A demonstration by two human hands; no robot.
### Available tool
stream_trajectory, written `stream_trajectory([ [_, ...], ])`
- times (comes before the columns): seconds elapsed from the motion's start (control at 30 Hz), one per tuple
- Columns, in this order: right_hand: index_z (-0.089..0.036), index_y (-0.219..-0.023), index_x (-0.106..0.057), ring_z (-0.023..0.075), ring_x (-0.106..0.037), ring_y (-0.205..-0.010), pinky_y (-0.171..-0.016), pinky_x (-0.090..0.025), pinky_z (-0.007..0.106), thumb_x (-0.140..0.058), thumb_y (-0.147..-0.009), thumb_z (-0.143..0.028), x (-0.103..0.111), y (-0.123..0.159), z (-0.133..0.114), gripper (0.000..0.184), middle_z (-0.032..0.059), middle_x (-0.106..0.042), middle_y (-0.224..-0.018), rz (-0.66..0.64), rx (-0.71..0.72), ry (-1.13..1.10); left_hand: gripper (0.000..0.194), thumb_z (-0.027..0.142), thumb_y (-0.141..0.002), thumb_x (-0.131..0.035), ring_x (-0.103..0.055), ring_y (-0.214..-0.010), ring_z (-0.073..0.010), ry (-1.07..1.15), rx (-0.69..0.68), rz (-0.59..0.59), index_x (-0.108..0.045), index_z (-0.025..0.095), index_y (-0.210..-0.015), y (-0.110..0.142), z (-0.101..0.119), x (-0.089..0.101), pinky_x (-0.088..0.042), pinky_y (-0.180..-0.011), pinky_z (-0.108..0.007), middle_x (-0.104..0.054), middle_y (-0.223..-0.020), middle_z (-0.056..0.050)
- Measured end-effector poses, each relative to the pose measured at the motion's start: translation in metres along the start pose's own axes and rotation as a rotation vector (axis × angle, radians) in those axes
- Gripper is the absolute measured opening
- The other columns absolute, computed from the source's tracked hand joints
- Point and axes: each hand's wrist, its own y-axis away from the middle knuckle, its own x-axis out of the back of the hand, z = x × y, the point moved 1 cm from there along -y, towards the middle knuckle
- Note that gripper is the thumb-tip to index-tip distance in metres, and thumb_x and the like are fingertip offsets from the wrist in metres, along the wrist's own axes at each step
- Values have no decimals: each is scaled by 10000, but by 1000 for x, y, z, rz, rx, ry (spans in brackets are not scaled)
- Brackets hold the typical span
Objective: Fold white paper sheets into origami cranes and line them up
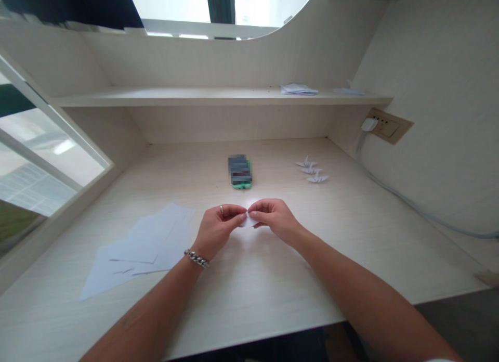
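A small folded piece of white paper (pixel 248 222) is pinched between my two hands, low over the desk's middle. My left hand (pixel 223 224), with a ring and a chain bracelet at the wrist, grips its left side between thumb and fingers. From the right, my right hand (pixel 275 219) pinches the same paper, the fingertips of both hands almost meeting at its top. Much of the paper is hidden behind the fingers. Several folded paper cranes (pixel 317 179) stand in a slanting row beyond my right hand.
Loose white sheets (pixel 156 234) overlap on the left of the desk (pixel 265 305). A phone in a green case (pixel 242 185), its screen blurred, lies behind my hands. Folded papers (pixel 298 89) rest on the shelf (pixel 187 95). A cable (pixel 405 198) runs along the right wall from a socket (pixel 390 127).
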Motion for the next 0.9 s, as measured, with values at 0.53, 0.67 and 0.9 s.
stream_trajectory([
  [0.53, -147, -714, -667, 124, -577, -623, -615, -453, 269, -708, -636, -209, -2, 0, -1, 108, 1, -648, -671, 97, 122, 161, 243, 263, -635, -787, -645, -650, -139, 83, 6, 19, -705, 129, -820, 0, 0, 0, -525, -611, -253, -713, -733, -34],
  [0.67, -156, -712, -665, 132, -587, -634, -626, -466, 276, -710, -642, -221, -3, 1, -1, 106, 6, -655, -679, 117, 137, 165, 302, 294, -624, -808, -658, -667, -152, 79, -16, 24, -690, 124, -844, -1, -2, -1, -536, -621, -266, -717, -744, -44],
  [0.9, -148, -763, -683, 137, -603, -651, -626, -506, 292, -736, -651, -319, -1, -2, 4, 212, 12, -659, -702, 64, 64, 27, 274, 313, -643, -803, -664, -677, -159, -46, -88, 35, -693, 122, -806, -3, -5, 2, -531, -652, -272, -725, -751, -60],
])
